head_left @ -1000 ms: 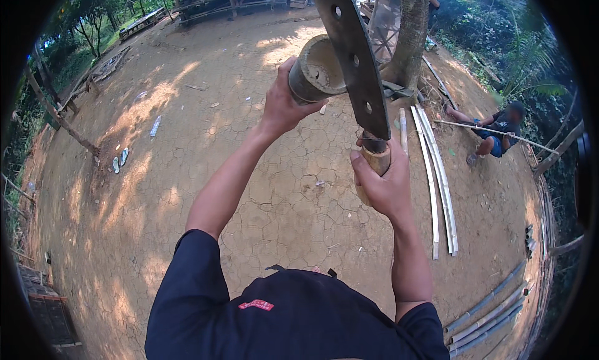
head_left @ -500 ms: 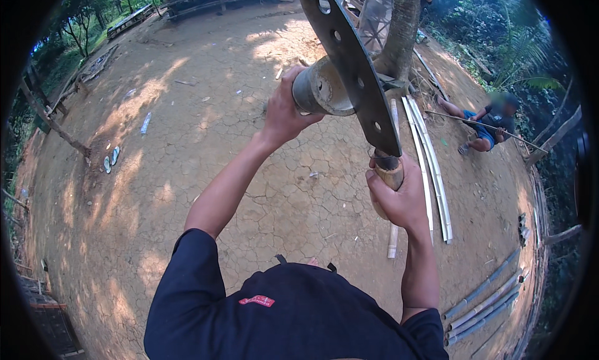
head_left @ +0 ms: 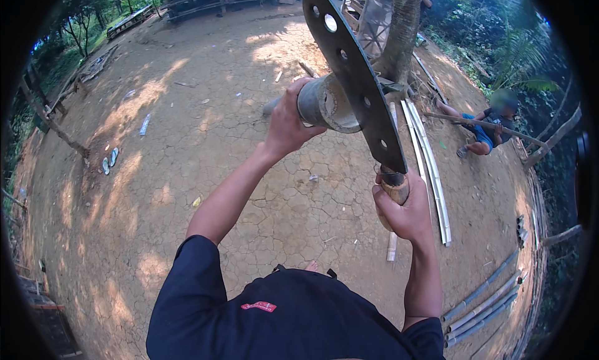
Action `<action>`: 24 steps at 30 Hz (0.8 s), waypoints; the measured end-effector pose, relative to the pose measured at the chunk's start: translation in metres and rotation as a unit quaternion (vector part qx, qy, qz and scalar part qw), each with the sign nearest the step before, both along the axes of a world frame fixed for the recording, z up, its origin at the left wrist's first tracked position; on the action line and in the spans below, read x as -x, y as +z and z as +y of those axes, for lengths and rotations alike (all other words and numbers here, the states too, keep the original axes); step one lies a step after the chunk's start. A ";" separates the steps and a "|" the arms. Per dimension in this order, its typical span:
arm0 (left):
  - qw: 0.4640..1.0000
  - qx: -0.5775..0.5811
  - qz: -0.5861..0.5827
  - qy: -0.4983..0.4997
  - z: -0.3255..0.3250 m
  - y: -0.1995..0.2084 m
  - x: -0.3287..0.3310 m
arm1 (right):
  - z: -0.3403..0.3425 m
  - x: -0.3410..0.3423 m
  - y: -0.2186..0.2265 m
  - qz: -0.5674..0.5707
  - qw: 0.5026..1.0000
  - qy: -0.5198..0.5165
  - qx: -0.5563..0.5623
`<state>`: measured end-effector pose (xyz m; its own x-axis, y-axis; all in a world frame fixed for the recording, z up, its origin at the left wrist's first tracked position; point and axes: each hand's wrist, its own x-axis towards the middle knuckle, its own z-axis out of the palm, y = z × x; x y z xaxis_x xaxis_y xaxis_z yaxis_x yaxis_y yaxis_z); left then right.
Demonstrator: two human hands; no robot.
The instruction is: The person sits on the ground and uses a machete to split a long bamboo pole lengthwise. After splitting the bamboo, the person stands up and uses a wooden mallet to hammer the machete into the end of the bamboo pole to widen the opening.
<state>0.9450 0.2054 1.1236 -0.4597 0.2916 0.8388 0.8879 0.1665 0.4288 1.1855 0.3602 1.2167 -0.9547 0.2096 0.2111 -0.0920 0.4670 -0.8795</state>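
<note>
Two grips are holding: the left hand (head_left: 288, 129) is curling its fingers round the bamboo tube (head_left: 315, 104) near twelve o'clock, now tipping more length into view, while the right hand (head_left: 410, 217), toward three, is clasping the perforated machete (head_left: 352, 79), keeping it across the tube's mouth.

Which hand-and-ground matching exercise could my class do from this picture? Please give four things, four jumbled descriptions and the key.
Things:
1. Blade with holes
2. Hollow tube
3. Pair of sandals
4. Long strips

Descriptions:
A. On the ground, toward the picture's left
B. Held by its handle in the right hand
C. Pale, on the ground, toward the right
D. Gripped in the left hand

Pairs: 1-B, 2-D, 3-A, 4-C
</note>
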 end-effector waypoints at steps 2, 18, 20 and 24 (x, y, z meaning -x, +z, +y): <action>1.000 0.000 -0.004 -0.001 -0.001 -0.001 0.000 | -0.002 -0.001 0.004 -0.013 1.000 -0.001 -0.002; 1.000 0.011 0.002 -0.012 0.001 -0.001 0.000 | 0.000 -0.004 0.013 -0.036 0.999 -0.014 -0.020; 0.999 0.047 0.010 0.004 -0.003 0.007 0.003 | 0.005 0.004 0.016 -0.021 0.999 -0.014 -0.035; 0.986 0.130 0.061 0.080 -0.031 0.051 -0.016 | 0.014 0.012 0.023 -0.042 0.999 0.004 -0.006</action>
<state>0.9606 0.1743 1.1748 -0.4180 0.4361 0.7969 0.8837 0.3985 0.2455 1.1730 0.3744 1.2395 -0.9708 0.2003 0.1317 -0.0208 0.4768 -0.8788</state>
